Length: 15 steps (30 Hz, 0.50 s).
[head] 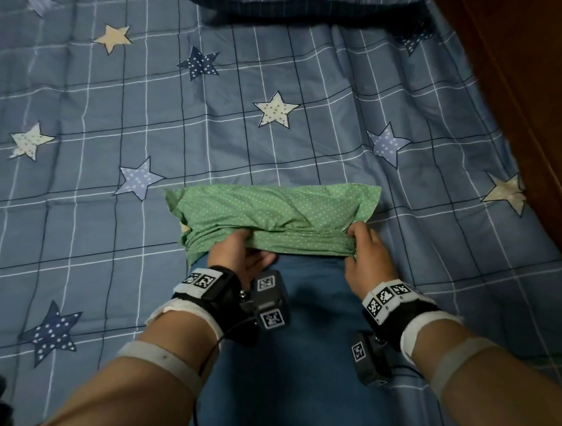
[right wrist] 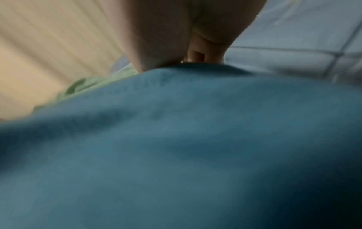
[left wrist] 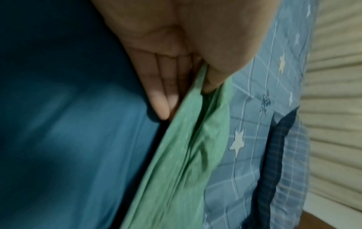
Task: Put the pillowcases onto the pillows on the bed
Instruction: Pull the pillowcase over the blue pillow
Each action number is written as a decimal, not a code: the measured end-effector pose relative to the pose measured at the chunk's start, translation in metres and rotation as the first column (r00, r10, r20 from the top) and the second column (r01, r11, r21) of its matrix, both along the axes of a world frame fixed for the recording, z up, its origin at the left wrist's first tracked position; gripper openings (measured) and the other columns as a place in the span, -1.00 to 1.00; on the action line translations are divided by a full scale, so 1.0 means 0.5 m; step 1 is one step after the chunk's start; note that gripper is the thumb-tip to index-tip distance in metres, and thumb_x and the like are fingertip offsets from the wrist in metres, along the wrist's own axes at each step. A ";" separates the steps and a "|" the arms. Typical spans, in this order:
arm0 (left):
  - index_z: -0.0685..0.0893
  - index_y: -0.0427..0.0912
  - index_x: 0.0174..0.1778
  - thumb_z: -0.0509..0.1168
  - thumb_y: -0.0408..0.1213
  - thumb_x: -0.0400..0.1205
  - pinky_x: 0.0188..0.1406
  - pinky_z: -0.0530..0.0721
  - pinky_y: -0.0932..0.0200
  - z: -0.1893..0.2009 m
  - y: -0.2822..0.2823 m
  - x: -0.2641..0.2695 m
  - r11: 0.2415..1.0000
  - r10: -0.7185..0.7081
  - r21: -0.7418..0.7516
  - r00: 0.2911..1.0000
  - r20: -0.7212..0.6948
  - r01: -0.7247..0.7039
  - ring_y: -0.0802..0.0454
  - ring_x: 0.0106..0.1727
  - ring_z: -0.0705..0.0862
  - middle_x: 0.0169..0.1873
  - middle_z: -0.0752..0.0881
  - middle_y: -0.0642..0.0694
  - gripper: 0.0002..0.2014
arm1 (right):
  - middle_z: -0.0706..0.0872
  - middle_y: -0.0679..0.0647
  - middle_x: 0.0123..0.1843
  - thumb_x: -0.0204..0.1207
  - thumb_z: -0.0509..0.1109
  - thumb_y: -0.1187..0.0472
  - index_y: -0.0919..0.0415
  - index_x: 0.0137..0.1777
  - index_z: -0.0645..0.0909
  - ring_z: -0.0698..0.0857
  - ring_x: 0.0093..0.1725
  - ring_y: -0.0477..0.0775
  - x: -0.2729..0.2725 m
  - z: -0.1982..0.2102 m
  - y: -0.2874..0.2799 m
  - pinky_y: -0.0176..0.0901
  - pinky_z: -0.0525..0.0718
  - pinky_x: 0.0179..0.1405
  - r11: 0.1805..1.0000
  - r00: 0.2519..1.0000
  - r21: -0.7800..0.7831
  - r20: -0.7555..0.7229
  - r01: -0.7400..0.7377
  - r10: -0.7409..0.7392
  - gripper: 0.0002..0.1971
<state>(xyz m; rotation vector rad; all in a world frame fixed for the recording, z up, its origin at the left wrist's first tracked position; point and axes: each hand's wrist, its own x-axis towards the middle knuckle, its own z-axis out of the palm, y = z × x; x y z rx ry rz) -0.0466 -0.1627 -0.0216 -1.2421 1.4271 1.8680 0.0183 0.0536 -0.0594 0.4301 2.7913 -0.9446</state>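
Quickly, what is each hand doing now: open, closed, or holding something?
Left hand: grips the bunched edge of the green pillowcase.
Right hand: grips the same edge on the other side.

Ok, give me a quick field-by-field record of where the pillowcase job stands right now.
pillow: blue, lying on the bed, near end bare
pillowcase: green, dotted, bunched over the pillow's far end
left hand: grips the case's open edge, thumb on top, fingers under
right hand: grips the same edge at the right corner
bed cover: blue check with stars
second pillow: dark plaid, at the far end of the bed
progress: case only partly on; most of the pillow still uncovered
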 end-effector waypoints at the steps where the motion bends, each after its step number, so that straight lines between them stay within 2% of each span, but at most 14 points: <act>1: 0.60 -0.30 -0.08 0.28 -0.31 0.68 -0.62 0.73 0.11 -0.006 -0.023 -0.003 0.999 0.026 -0.047 1.000 -0.005 -0.026 -0.19 -0.38 0.72 -0.35 0.67 -0.29 -0.88 | 0.50 0.21 0.22 0.36 0.30 0.54 0.18 0.18 0.42 0.61 0.03 0.27 0.004 0.000 0.000 -0.02 0.63 -0.01 0.999 1.000 0.023 -0.002 -0.025 0.025 -0.57; 4: 0.60 -0.32 -0.12 0.33 -0.26 0.63 -0.61 0.72 0.13 -0.024 -0.092 -0.002 0.980 0.099 -0.171 0.995 0.006 -0.097 -0.12 -0.55 0.74 -0.38 0.72 -0.30 -0.83 | 0.48 0.20 0.20 0.37 0.31 0.54 0.15 0.15 0.41 0.60 0.00 0.24 0.013 0.000 0.001 -0.03 0.64 -0.03 0.997 0.998 0.058 0.002 -0.058 0.058 -0.58; 6: 0.67 -0.33 -0.19 0.35 -0.14 0.58 -0.44 0.76 0.06 -0.044 -0.143 0.005 0.956 0.111 -0.278 0.993 0.045 -0.095 -0.12 -0.55 0.76 -0.46 0.77 -0.25 -0.74 | 0.47 0.19 0.18 0.39 0.31 0.50 0.11 0.16 0.38 0.61 -0.04 0.26 0.017 0.001 0.001 0.05 0.67 -0.07 0.994 0.998 0.092 0.022 -0.067 0.065 -0.59; 7: 0.71 -0.32 -0.19 0.34 -0.05 0.57 -0.27 0.77 0.00 -0.050 -0.167 0.010 0.931 0.040 -0.364 0.996 0.083 -0.007 -0.18 -0.41 0.80 -0.38 0.81 -0.27 -0.67 | 0.47 0.20 0.17 0.40 0.31 0.49 0.10 0.16 0.37 0.61 -0.06 0.27 0.020 0.001 0.001 0.07 0.68 -0.09 0.991 0.997 0.110 0.031 -0.074 0.071 -0.59; 8: 0.74 -0.29 -0.08 0.28 0.02 0.59 -0.08 0.74 -0.02 -0.054 -0.189 0.021 0.903 -0.033 -0.420 0.991 0.130 0.085 -0.26 -0.17 0.82 -0.17 0.83 -0.33 -0.61 | 0.48 0.21 0.16 0.41 0.31 0.48 0.10 0.17 0.36 0.62 -0.07 0.29 0.021 0.001 0.000 0.08 0.68 -0.10 0.990 0.997 0.119 0.035 -0.075 0.072 -0.59; 9: 0.72 -0.26 0.08 0.21 0.01 0.66 0.05 0.68 0.01 -0.055 -0.210 0.036 0.871 -0.090 -0.466 0.983 0.158 0.155 -0.31 0.06 0.77 0.04 0.79 -0.37 -0.61 | 0.49 0.24 0.16 0.42 0.31 0.48 0.13 0.18 0.37 0.62 -0.07 0.31 0.023 0.000 0.000 0.06 0.67 -0.12 0.990 0.997 0.124 0.044 -0.069 0.064 -0.60; 11: 0.63 -0.26 0.32 0.19 -0.07 0.73 0.17 0.61 0.04 -0.063 -0.243 0.081 0.790 -0.232 -0.525 0.947 0.222 0.317 -0.30 0.28 0.68 0.25 0.71 -0.36 -0.62 | 0.52 0.30 0.17 0.43 0.30 0.49 0.20 0.22 0.39 0.63 -0.05 0.34 0.027 -0.004 0.000 -0.03 0.59 -0.17 0.991 0.997 0.131 0.072 -0.037 0.028 -0.60; 12: 0.67 -0.31 0.31 0.23 -0.08 0.72 0.18 0.62 0.04 -0.068 -0.253 0.105 0.762 -0.265 -0.540 0.933 0.244 0.358 -0.29 0.29 0.68 0.24 0.72 -0.35 -0.60 | 0.55 0.32 0.18 0.44 0.28 0.50 0.22 0.25 0.38 0.64 -0.05 0.35 0.029 -0.008 0.000 -0.07 0.54 -0.19 0.990 0.996 0.142 0.089 -0.023 0.010 -0.60; 13: 0.74 -0.34 0.22 0.27 -0.09 0.70 0.16 0.63 0.04 -0.075 -0.259 0.132 0.718 -0.332 -0.550 0.904 0.268 0.427 -0.28 0.27 0.70 0.17 0.76 -0.34 -0.61 | 0.57 0.34 0.19 0.44 0.27 0.50 0.22 0.28 0.37 0.65 -0.05 0.36 0.031 -0.011 -0.002 -0.08 0.51 -0.21 0.988 0.995 0.156 0.100 -0.016 0.000 -0.58; 14: 0.81 -0.32 0.07 0.31 -0.10 0.67 0.10 0.64 0.05 -0.084 -0.265 0.151 0.683 -0.376 -0.575 0.892 0.252 0.450 -0.27 0.20 0.74 0.02 0.80 -0.32 -0.66 | 0.59 0.35 0.19 0.44 0.25 0.49 0.22 0.32 0.35 0.66 -0.06 0.37 0.032 -0.016 -0.003 -0.08 0.51 -0.22 0.986 0.995 0.167 0.100 -0.018 0.002 -0.55; 15: 0.82 -0.28 -0.07 0.35 -0.14 0.64 0.03 0.66 0.07 -0.096 -0.268 0.159 0.684 -0.387 -0.599 0.903 0.187 0.417 -0.24 0.12 0.77 -0.13 0.80 -0.29 -0.74 | 0.60 0.36 0.19 0.44 0.24 0.48 0.19 0.36 0.33 0.67 -0.10 0.38 0.034 -0.018 -0.001 -0.06 0.54 -0.24 0.984 0.995 0.177 0.100 -0.020 0.002 -0.52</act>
